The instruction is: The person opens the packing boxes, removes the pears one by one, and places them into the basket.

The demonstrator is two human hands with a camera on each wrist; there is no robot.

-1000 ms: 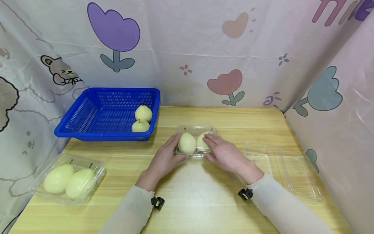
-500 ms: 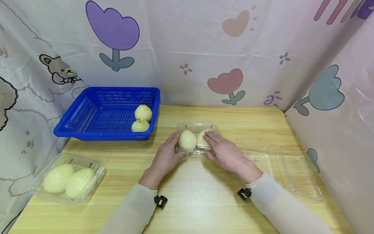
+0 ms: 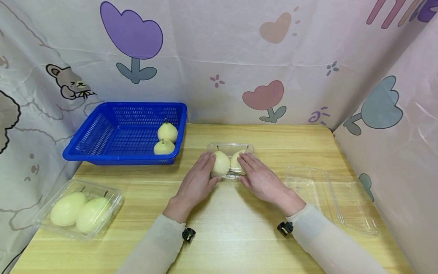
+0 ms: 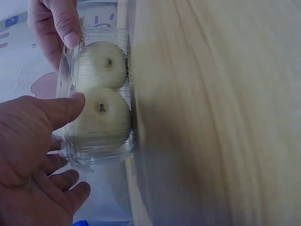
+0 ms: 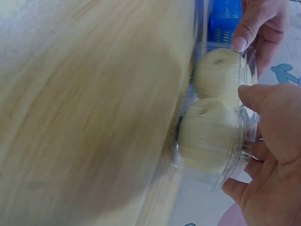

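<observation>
A clear plastic box [image 3: 230, 145] with two pale pears [image 3: 221, 163] inside sits at the table's middle. The left hand [image 3: 195, 184] lies on its left part, fingers over the top and thumb at the near edge. On the right part the right hand [image 3: 265, 182] rests the same way. In the left wrist view the left thumb presses the rim of the box [image 4: 99, 157], with the other fingers bent beyond it. The right wrist view has the right hand [image 5: 277, 155] around the box's side, thumb on the rim.
A blue basket [image 3: 124, 157] with two pears [image 3: 167, 133] stands at the back left. At the front left lies a lidded clear box [image 3: 116, 190] holding two pears [image 3: 68, 208]. An opened clear box [image 3: 333, 198] with nothing inside lies on the right. Patterned cloth [image 3: 205, 38] hangs behind the table.
The box has shifted slightly away from the person. The left hand's fingers have moved from its left side onto the top, covering part of the left pear. The right hand has barely moved.
</observation>
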